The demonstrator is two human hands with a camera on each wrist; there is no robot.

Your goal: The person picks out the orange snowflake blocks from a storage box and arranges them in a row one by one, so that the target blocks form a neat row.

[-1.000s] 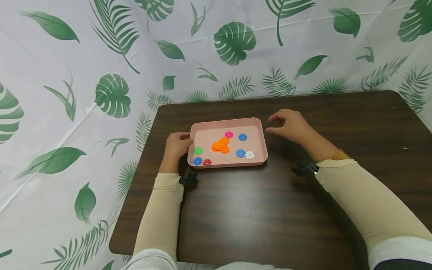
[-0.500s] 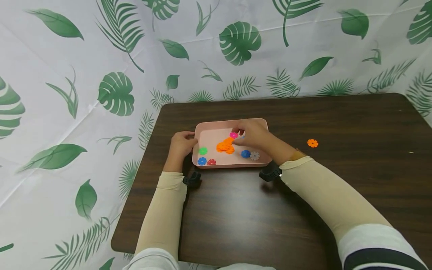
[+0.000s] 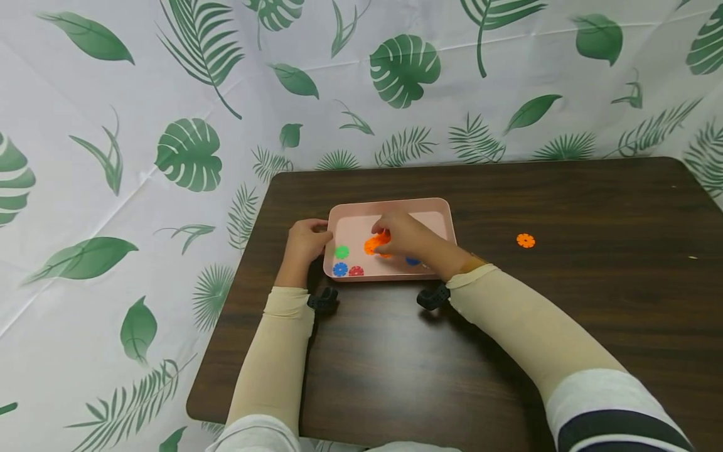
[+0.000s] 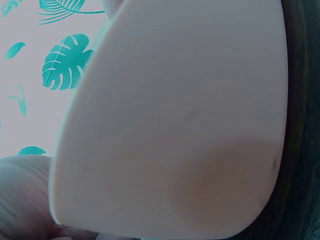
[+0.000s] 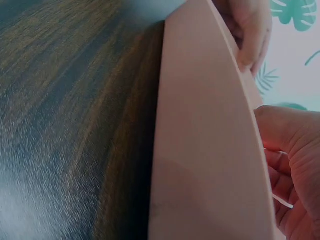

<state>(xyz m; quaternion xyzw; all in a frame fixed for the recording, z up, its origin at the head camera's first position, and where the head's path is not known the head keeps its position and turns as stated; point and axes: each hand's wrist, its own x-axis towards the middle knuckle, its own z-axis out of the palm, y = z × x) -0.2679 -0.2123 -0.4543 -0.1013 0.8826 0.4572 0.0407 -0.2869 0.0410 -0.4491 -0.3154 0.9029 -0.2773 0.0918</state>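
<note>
A shallow pink tray (image 3: 350,216) lies on the dark wooden table. My left hand (image 3: 305,242) grips its left rim, thumb at the edge; the left wrist view is mostly filled by the tray's outer wall (image 4: 175,100). Inside, my right hand (image 3: 409,238) is over a pile of orange snowflake discs (image 3: 373,245), thumb and index finger apart on either side of it. A green disc (image 3: 341,252), a blue disc (image 3: 340,269) and a red disc (image 3: 356,271) lie at the tray's left. Another blue disc (image 3: 413,260) is partly hidden by the right hand.
A single orange snowflake disc (image 3: 525,240) lies on the table (image 3: 593,263), right of the tray. Behind and to the left hangs a white cloth (image 3: 186,75) with green leaf prints, close to the table edge.
My right hand has moved left from beyond the tray's right side to the orange pile. The orange disc on the table, earlier covered by the right arm, is uncovered. My left hand stays put.
</note>
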